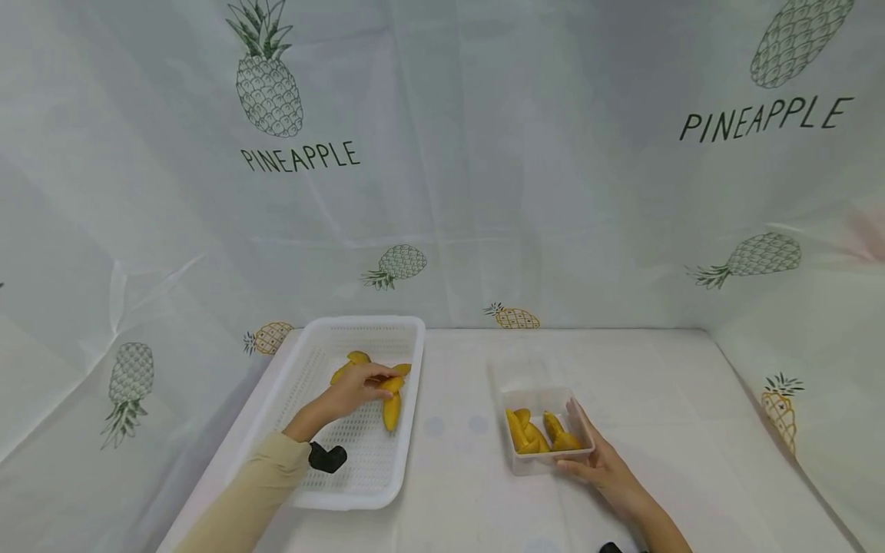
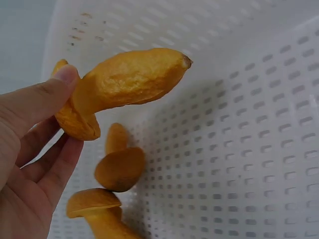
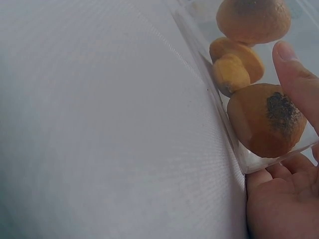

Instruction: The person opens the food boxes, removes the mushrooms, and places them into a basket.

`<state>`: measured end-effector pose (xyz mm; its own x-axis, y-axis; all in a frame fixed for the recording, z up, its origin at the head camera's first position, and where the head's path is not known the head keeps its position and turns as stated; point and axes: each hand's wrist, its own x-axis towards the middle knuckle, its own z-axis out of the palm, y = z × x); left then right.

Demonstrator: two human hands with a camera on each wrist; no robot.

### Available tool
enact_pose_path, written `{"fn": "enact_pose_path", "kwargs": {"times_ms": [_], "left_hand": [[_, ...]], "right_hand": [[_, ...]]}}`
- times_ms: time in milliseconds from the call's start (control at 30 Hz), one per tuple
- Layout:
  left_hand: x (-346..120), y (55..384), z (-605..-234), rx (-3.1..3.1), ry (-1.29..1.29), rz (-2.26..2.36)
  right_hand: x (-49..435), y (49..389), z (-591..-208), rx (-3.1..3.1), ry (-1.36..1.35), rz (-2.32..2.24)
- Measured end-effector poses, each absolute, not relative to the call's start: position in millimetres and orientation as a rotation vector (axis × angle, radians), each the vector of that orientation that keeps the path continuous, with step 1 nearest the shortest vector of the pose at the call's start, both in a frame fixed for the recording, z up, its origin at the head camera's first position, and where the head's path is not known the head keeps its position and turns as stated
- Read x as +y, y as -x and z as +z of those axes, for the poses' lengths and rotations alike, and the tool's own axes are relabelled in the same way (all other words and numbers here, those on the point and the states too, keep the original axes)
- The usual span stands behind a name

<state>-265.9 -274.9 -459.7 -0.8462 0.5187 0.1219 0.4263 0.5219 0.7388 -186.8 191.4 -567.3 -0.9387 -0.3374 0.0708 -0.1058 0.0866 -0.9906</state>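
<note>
My left hand [image 1: 354, 392] pinches a yellow-orange mushroom [image 2: 134, 79] by its cap, thumb on one side and fingers on the other. Its stem points away from the palm, over a white perforated plastic basket [image 1: 359, 470]. Below it in the left wrist view lie more mushrooms [image 2: 119, 169], brown-orange on top. On the table, my right hand [image 1: 611, 476] holds a small clear plastic box [image 1: 532, 465] by its right side, the thumb at the near wall. Several mushrooms [image 1: 527, 436] lie inside; one cap [image 3: 286, 112] shows a dark patch through the wall.
A white-covered table [image 1: 456, 491] lies between basket and box. Behind it hangs a pale curtain [image 1: 484, 192] printed with pineapples, also draped along both sides. A black wrist strap piece [image 1: 328, 458] on the left sleeve hangs over the basket.
</note>
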Motion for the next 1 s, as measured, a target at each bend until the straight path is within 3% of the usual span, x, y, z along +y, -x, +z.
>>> {"fn": "enact_pose_path", "kwargs": {"times_ms": [667, 1000], "left_hand": [[-276, 272, -487, 2.628, -0.836, 1.153], [-280, 272, -493, 2.653, -0.720, 1.243]], "right_hand": [[192, 187, -567, 2.173, 0.450, -1.961], [192, 188, -569, 2.157, 0.459, -1.967]]}}
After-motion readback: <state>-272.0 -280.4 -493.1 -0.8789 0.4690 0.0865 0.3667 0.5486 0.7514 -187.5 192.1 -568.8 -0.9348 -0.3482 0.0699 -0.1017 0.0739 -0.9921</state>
